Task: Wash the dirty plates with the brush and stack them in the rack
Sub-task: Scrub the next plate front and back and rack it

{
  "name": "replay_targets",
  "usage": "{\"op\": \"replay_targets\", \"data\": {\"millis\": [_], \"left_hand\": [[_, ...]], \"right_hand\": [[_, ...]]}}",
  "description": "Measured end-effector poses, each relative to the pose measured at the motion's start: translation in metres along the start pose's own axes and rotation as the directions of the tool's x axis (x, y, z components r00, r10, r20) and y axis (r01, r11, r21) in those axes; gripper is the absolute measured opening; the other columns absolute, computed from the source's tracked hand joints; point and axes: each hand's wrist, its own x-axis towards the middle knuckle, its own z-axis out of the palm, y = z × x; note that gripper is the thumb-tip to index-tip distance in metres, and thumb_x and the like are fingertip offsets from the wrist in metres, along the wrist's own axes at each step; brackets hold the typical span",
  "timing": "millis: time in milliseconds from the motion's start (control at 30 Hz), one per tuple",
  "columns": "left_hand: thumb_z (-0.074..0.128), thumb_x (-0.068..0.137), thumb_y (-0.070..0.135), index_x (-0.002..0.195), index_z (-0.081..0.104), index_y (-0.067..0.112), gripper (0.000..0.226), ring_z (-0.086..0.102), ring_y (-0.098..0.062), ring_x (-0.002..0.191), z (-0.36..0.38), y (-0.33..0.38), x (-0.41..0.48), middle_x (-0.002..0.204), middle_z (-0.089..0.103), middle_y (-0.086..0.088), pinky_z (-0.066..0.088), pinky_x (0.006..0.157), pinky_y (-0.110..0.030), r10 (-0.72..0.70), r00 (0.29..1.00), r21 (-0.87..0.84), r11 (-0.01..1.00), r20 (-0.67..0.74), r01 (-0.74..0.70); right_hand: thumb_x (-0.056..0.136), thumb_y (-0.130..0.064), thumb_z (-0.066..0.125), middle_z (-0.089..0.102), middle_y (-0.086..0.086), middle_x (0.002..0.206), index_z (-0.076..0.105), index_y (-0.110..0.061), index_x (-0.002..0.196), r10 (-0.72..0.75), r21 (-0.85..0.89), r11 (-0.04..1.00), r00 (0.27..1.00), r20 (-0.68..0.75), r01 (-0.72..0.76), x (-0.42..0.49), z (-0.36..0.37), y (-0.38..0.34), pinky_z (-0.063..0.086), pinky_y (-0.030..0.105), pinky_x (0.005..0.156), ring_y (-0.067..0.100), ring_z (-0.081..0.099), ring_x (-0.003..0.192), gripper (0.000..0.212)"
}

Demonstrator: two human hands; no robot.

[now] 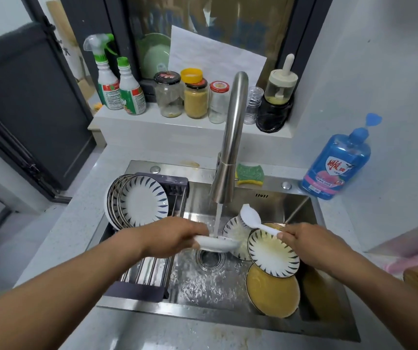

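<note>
left grip [175, 237] is curling round the rim of a plate [215, 245], holding it flat under the faucet [230, 137] stream, likely for rinsing | right grip [301, 239] is pinching the brush [250, 218] handle, head raised just right of that plate, apart | dirty plates [273, 255] are lying in the sink [198, 286] | washed plates [141, 202] are standing edgewise in the rack [167, 181], draining

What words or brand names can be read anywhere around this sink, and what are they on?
No text reads clearly enough to quote.
Blue bottle: red Chinese characters on a shield label, blurred.
Spray bottle and green-capped bottle: label print too small.
Black jar lid and red jar lid: print blurred.
Sink back wall: small dark marks, unreadable.
</note>
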Motion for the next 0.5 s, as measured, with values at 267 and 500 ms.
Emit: {"op": "replay_targets", "data": {"millis": [267,500], "left_hand": [[0.06,0.091,0.001,0.116,0.061,0.029,0.038,0.064,-0.021,0.079,0.002,-0.009,0.027,0.088,0.069,0.007,0.053,0.089,-0.038,0.212,0.966,0.601,0.795,-0.147,-0.083],[0.054,0.093,0.002,0.125,0.061,0.028,0.041,0.063,-0.02,0.094,-0.009,-0.015,0.017,0.101,0.07,0.006,0.044,0.096,-0.032,0.202,0.979,0.626,0.767,-0.029,-0.14]], "right_hand": [[0.101,-0.057,0.047,0.069,-0.01,0.107,0.068,-0.034,0.125,0.059,-0.077,0.996,0.997,0.058,-0.055,-0.005,-0.003,0.001,0.059,0.03,0.078,0.009,0.063,0.09,0.039],[0.103,-0.051,0.045,0.068,-0.005,0.107,0.071,-0.024,0.119,0.031,-0.051,0.998,0.996,0.086,-0.027,-0.014,-0.001,0.008,0.049,0.025,0.071,0.01,0.061,0.089,0.04]]}}
